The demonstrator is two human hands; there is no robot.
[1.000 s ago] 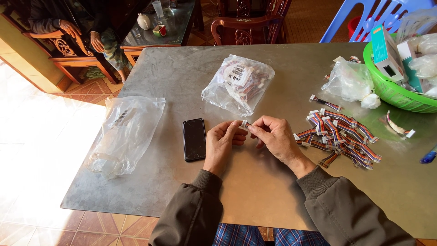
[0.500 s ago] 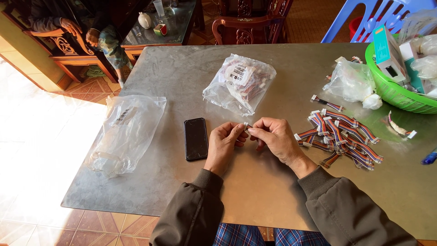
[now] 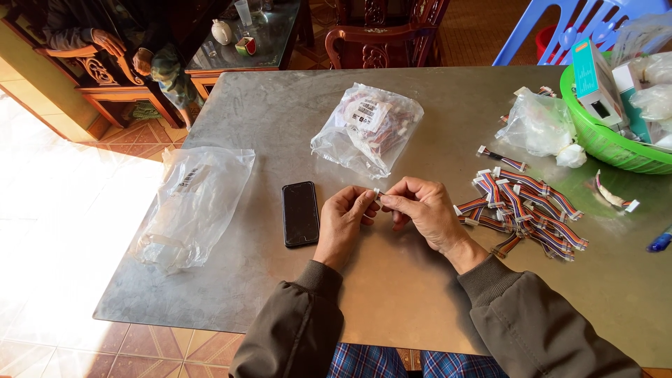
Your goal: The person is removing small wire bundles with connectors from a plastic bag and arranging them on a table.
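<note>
My left hand (image 3: pixel 347 213) and my right hand (image 3: pixel 418 208) meet over the middle of a grey metal table (image 3: pixel 280 112). Between their fingertips they pinch a small white connector (image 3: pixel 376 194); any wire on it is hidden by my fingers. A black phone (image 3: pixel 300 213) lies face up just left of my left hand. Right of my right hand lies a loose pile of several short multicoloured ribbon cables (image 3: pixel 521 210) with white connectors. A sealed clear bag of cables (image 3: pixel 368 128) rests beyond my hands.
An empty clear plastic bag (image 3: pixel 192 203) lies at the table's left edge. A crumpled clear bag (image 3: pixel 540 126) and a green basket (image 3: pixel 602 140) of boxes sit at the right. A blue pen tip (image 3: pixel 659 241) shows far right. Chairs and a person's hand (image 3: pixel 106 40) are behind.
My hands stay together at the same spot with only slight finger movement on the connector. Nothing else on the table has moved.
</note>
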